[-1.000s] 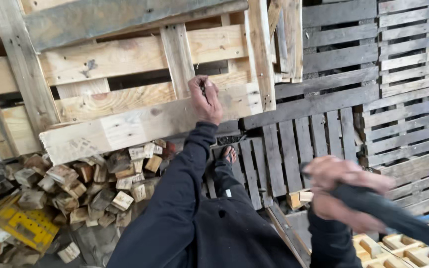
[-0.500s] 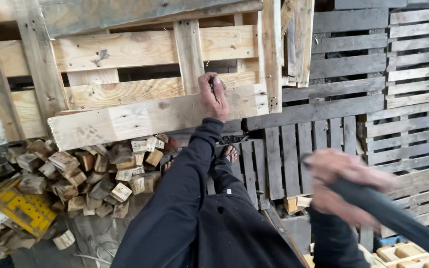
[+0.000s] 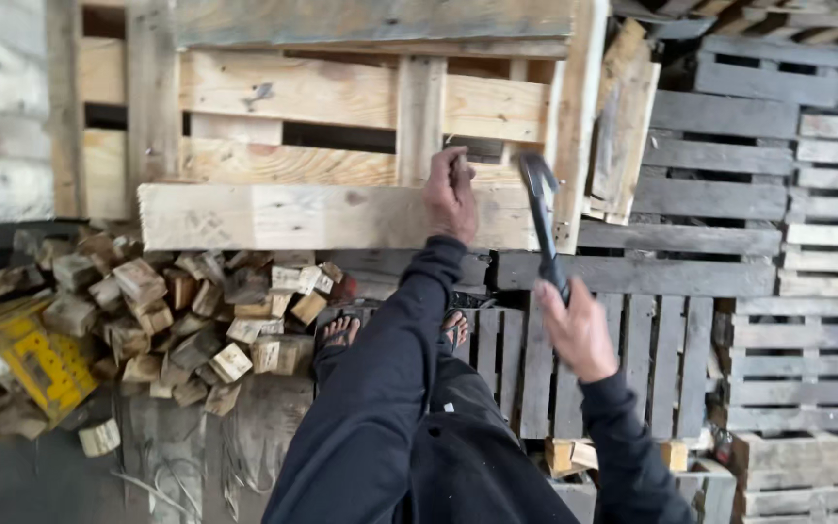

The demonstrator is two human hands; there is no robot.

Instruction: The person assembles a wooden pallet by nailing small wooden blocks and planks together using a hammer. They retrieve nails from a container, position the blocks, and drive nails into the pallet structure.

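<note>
Hammer (image 3: pixel 540 209) raised in right hand (image 3: pixel 579 330), fingers gripping its handle; left hand (image 3: pixel 450 194) pinches against pallet board (image 3: pixel 322 215).

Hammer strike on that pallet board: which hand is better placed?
Right. The right hand grips the hammer, its head raised beside the pale pallet board. The left hand is pressed on that board, seemingly pinching something small.
</note>
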